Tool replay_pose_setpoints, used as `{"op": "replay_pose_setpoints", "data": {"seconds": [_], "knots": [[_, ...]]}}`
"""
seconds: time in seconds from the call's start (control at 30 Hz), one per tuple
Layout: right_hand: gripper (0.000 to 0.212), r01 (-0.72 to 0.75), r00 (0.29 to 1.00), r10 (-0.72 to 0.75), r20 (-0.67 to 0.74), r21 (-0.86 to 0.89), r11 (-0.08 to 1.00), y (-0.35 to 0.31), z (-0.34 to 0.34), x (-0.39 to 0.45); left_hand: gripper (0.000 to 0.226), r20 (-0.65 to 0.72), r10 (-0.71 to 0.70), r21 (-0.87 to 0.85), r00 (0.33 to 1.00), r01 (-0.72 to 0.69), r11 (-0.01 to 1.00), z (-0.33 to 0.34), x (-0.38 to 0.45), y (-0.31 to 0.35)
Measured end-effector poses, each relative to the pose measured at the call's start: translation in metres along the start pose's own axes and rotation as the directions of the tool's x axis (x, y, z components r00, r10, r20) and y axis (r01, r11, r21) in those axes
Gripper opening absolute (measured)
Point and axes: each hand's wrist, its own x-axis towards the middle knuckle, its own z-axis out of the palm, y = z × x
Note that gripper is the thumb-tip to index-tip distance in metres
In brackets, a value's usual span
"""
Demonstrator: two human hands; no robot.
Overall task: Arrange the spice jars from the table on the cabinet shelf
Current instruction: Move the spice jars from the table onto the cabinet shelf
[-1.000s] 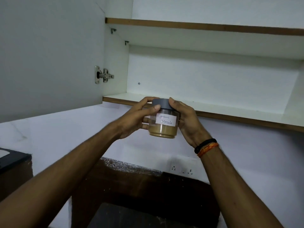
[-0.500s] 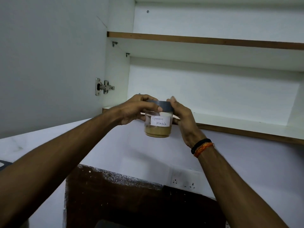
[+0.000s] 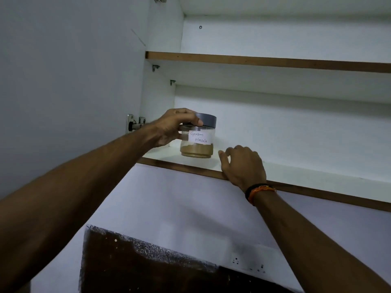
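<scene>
A clear spice jar [image 3: 197,145] with a grey lid, brown powder and a paper label reading "Garam Masala" stands upright on the lower cabinet shelf [image 3: 296,174], near its left end. My left hand [image 3: 173,129] grips the jar at the lid and upper side. My right hand [image 3: 243,166] is off the jar, just to its right, with fingers apart and curled over the shelf's front edge. A black and orange band is on my right wrist.
The open cabinet door [image 3: 67,85] stands to the left, with a metal hinge [image 3: 134,124]. An upper shelf [image 3: 264,61] runs above. Below is a white wall with a socket plate [image 3: 249,265] and a dark panel [image 3: 148,269].
Both hands raised the jar from below the shelf edge and set it onto the lower shelf. My right hand let go of it and moved right; the view tilted up.
</scene>
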Motion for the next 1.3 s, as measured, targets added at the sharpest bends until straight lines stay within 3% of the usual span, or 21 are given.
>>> {"op": "replay_pose_setpoints", "data": {"seconds": [0.17,0.47,0.7,0.8,0.9,1.1,1.3], "knots": [[0.051,-0.038,0.999,0.038,-0.011,-0.028,0.999,0.001,0.009,-0.001,0.042,-0.024,-0.002,-0.031,1.0,0.001,1.0,-0.013,0.025,-0.006],[0.056,-0.043,0.998,0.038,-0.041,-0.145,0.989,-0.002,0.013,-0.004,0.05,-0.027,-0.141,0.054,0.99,0.143,0.988,-0.024,0.074,-0.038],[0.053,-0.037,0.997,0.027,-0.068,-0.161,0.986,-0.001,0.015,-0.005,0.02,-0.037,-0.164,0.091,0.986,0.167,0.982,-0.034,0.109,-0.072],[0.051,-0.034,0.995,0.015,-0.102,-0.183,0.982,-0.002,0.015,-0.006,0.018,-0.032,-0.196,0.177,0.98,0.199,0.964,-0.038,0.118,-0.076],[0.047,-0.031,0.988,0.002,-0.153,-0.188,0.982,-0.005,0.012,-0.008,0.044,-0.063,-0.22,0.295,0.973,0.229,0.928,-0.038,0.128,-0.072],[0.042,-0.035,0.986,0.007,-0.164,-0.168,0.985,-0.009,0.009,-0.008,0.047,-0.084,-0.197,0.573,0.977,0.209,0.792,-0.036,0.14,-0.056],[0.042,-0.043,0.988,0.016,-0.152,-0.176,0.983,-0.009,0.009,-0.009,0.046,-0.112,-0.17,0.631,0.979,0.202,0.749,-0.039,0.145,-0.052]]}}
